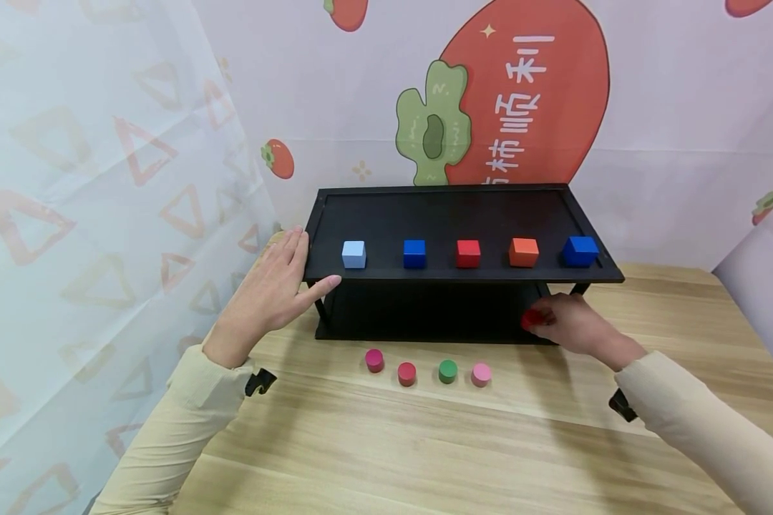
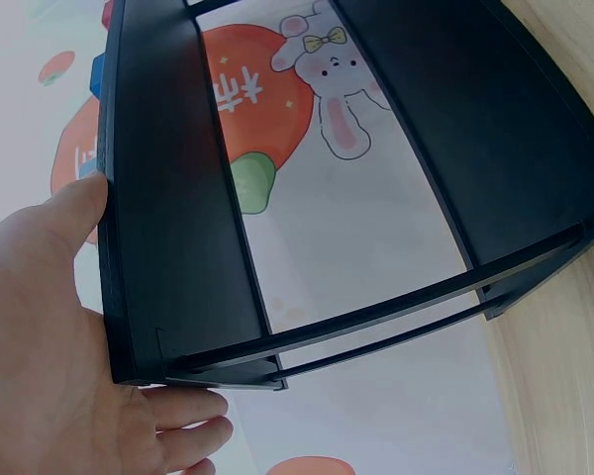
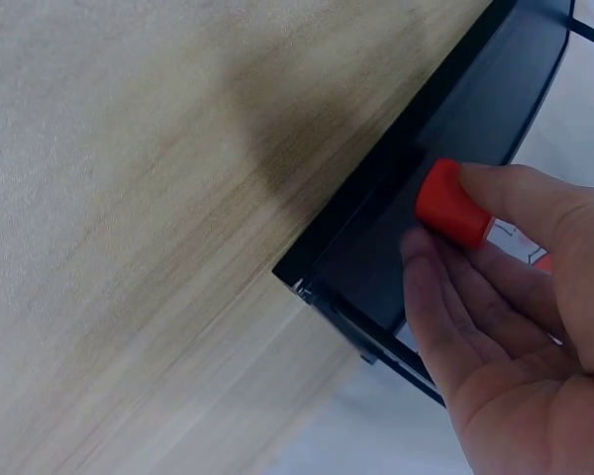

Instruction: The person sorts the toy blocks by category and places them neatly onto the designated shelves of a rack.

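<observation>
Head: shelf (image 1: 438, 214) (five cubes (image 1: 468, 254) atop)

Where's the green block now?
In the head view, the green block sits on the table in front of the shelf, between a red block, left, and a pink block, right.

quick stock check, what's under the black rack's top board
The lower shelf, with the right hand holding a red cylinder near that shelf's right end. In the head view, the top board hides the shelf's rear, so anything there cannot be seen from above.
</observation>
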The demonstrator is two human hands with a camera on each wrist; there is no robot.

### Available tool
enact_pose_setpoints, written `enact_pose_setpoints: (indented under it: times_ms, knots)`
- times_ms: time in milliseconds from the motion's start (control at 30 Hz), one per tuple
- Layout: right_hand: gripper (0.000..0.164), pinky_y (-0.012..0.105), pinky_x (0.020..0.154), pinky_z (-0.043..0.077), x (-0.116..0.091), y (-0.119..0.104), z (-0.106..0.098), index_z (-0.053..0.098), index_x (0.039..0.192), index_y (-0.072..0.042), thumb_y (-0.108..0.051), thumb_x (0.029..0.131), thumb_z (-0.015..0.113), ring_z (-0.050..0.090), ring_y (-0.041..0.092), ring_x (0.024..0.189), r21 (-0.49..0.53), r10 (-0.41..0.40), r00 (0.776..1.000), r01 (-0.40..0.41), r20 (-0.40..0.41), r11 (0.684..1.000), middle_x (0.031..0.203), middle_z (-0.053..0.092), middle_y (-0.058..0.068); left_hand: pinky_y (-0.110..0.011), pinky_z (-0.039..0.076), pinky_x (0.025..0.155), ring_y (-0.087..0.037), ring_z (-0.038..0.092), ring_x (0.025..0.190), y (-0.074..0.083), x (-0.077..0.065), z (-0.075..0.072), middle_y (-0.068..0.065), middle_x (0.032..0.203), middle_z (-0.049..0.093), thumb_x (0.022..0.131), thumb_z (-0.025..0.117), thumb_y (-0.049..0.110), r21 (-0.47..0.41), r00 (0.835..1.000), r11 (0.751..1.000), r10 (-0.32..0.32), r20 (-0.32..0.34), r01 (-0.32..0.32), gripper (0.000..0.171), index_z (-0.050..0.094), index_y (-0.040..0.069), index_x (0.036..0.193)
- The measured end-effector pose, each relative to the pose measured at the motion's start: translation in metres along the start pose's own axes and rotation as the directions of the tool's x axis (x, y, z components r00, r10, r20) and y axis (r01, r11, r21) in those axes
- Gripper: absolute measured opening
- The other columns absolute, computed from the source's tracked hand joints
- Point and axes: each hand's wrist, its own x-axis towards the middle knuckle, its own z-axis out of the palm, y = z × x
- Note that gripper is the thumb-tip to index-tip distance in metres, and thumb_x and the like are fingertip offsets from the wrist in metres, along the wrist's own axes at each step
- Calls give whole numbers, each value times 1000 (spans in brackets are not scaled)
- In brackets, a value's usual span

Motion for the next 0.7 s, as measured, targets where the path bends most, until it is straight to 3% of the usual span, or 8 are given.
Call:
enact_pose_setpoints:
  times_ms: [700]
  knots:
    - [32, 49, 81, 65, 4, 1, 0, 73, 114, 9, -14, 93, 78, 75, 27, 90, 4, 21, 999, -21, 48, 1000, 99, 79, 17, -54, 11, 136, -38, 13, 166, -1, 0, 1, -22, 177, 11, 103, 43, 73, 7, 1000, 1000, 5, -4, -5, 105, 14, -5, 167]
